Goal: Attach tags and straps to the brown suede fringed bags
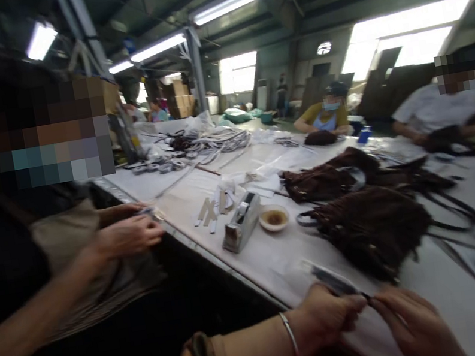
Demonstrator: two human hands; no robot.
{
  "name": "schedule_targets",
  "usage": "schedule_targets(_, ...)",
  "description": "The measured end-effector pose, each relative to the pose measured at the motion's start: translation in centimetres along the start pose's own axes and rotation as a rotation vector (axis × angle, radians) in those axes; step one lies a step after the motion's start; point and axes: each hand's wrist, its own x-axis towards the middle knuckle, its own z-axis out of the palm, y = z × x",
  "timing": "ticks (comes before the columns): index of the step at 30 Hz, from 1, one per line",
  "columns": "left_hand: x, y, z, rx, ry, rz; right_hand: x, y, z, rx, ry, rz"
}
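Note:
At the table's near edge my left hand, a bangle at its wrist, is closed on a dark narrow strip. The strip pokes out above the fingers and ends in a paler, blurred tip. Close beside it my right hand pinches the strip's other end, so the fingertips of both hands nearly meet. What exactly the strip is, I cannot make out. Just beyond my hands lies a dark brown fabric bag with straps. Farther off rests a second brown bag.
Left of the bags stand a tape dispenser and a small bowl of brownish liquid. Pale strips lie nearby. A co-worker's hands work close on my left. Bundled straps cover the far table; other people sit across.

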Motion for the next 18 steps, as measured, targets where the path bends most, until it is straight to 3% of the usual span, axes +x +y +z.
schedule_targets(2,0.2,-0.3,0.5,-0.014,-0.089,0.014,0.6,-1.4,-0.4,-0.062,-0.076,0.064)
schedule_targets(5,0.6,-0.1,0.9,-0.004,-0.123,-0.015,1.4,-2.2,-0.5,-0.106,-0.089,0.126)
schedule_targets(12,1.2,0.2,0.6,0.021,-0.105,0.025,-0.9,0.9,-2.4,-0.211,-0.054,0.148)
schedule_targets(18,1.9,-0.3,1.3,0.102,-0.091,0.051,-0.3,1.2,-1.7,-0.010,-0.026,0.188)
